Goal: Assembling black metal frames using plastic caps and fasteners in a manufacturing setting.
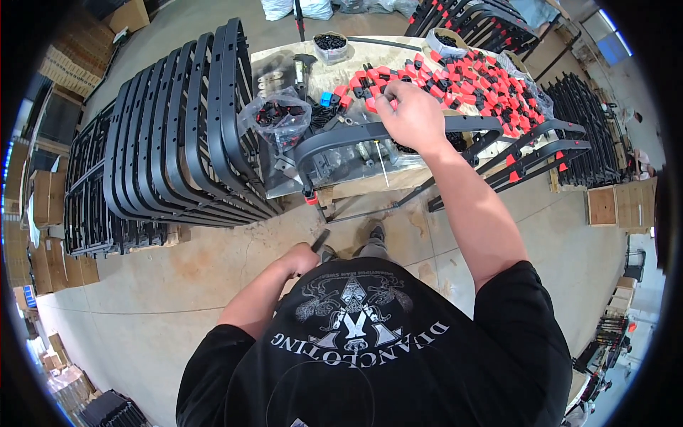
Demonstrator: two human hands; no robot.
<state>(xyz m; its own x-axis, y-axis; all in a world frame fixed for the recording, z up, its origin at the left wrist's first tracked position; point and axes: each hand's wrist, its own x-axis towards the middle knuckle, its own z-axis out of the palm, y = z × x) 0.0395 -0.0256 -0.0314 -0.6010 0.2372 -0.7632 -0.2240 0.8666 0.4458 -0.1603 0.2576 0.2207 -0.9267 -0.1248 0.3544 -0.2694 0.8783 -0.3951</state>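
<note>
My right hand [413,117] is stretched over the table, fingers curled in toward the thumb at the edge of a heap of red and black plastic pieces [491,92]. Anything between those fingertips is hidden. Just below it, a black curved tube frame [356,133] lies across the table's near side, with a red-and-black fitting [311,197] at its left end. Low in front of my body, my left hand [300,260] is closed around a dark bar [321,240], whose end sticks out up and to the right. Whether that bar joins the frame, I cannot tell.
Stacked black frames [178,128] stand left of the table. A clear bag of dark parts [277,117], a hammer [304,64], a blue piece [326,99] and a tub of black parts [331,47] occupy the tabletop. More frames [583,128] stand right.
</note>
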